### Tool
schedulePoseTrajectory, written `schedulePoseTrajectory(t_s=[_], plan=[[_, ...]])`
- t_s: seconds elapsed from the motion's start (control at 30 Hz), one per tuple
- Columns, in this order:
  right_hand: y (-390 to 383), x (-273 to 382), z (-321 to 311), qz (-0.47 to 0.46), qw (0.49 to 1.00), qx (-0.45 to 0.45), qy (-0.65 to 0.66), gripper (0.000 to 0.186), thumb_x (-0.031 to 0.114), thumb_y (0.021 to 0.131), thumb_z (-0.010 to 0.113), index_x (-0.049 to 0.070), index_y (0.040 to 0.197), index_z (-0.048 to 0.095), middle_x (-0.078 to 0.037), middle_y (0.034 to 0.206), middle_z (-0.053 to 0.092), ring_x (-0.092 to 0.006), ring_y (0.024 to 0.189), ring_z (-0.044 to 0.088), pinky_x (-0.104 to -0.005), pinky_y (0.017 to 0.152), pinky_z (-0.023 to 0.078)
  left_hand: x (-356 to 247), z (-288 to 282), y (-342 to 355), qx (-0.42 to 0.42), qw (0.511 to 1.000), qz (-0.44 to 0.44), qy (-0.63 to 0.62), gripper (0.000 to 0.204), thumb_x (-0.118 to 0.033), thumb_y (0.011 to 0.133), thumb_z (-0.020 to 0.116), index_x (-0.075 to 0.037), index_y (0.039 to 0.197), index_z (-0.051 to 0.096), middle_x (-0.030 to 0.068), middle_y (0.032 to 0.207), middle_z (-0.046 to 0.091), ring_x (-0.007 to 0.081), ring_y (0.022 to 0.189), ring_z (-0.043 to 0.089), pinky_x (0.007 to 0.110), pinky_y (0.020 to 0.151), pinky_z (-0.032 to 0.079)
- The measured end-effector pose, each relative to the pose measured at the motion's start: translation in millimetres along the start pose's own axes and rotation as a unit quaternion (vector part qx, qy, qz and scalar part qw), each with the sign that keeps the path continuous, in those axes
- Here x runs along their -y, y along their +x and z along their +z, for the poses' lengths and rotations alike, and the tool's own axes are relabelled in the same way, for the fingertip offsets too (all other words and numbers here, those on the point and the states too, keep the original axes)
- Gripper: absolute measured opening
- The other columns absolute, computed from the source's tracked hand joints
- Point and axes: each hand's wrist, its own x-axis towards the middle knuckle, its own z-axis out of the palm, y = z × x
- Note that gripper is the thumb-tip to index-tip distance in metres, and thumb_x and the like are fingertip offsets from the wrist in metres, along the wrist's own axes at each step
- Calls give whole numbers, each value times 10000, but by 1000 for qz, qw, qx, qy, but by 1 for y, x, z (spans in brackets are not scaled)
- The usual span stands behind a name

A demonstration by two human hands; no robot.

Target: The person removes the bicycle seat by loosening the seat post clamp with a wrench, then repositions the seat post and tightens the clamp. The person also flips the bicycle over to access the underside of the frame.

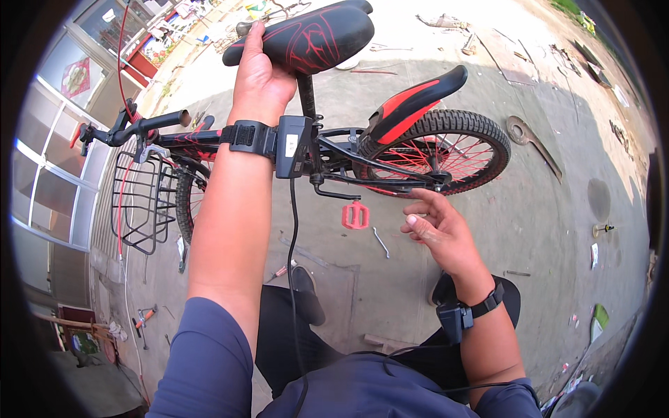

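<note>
On the ground, the crosswise bicycle points left.

1. Saddle, top centre: black, traced with thin red curving lines.
2. Rear mudguard, upper right of centre: black with bold red panels.
3. Rear tyre, right of centre: black; the spokes inside it red.
4. Pedal, centre: plain red.
5. Basket, left of frame: black wire grid.
6. Shirt, lower edge: plain dark blue.
7. Trousers, just above: black.
</note>
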Motion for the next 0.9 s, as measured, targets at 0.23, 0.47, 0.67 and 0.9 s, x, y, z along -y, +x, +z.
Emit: schedulePoseTrajectory(t_s=[0.23,0.47,0.67,0.9], plan=[[-3,4,4,4,1000,-1,13,540,149,995,681,22,1469,456,-90,1183,636,-168,982,688,-290,806,525,5,-1,8,-14,1000,19,7,412,-350,1036,597,-41,1305,555,143,1268,668,300,1125,674,507,1090,487],[-2,6,4,12,1000,0,0,545,153,996,681,22,1472,452,-96,1190,631,-173,987,689,-294,808,527,7,6,9,-35,999,35,18,419,-361,1046,572,-21,1289,550,155,1247,672,300,1108,680,510,1086,492],[1,13,5,15,1000,-5,11,594,174,981,704,27,1488,433,-112,1240,615,-185,1034,678,-308,851,532,8,-1,8,1,998,50,32,446,-379,1064,533,-27,1337,531,161,1305,647,292,1191,638,500,1128,447],[72,61,40,-141,989,11,-33,920,310,852,853,-33,1532,337,-249,1440,526,-318,1323,543,-441,1071,475,-10,-42,-12,80,986,3,148,656,-578,1013,550,-43,1390,515,135,1407,589,283,1316,536,412,1105,380]])
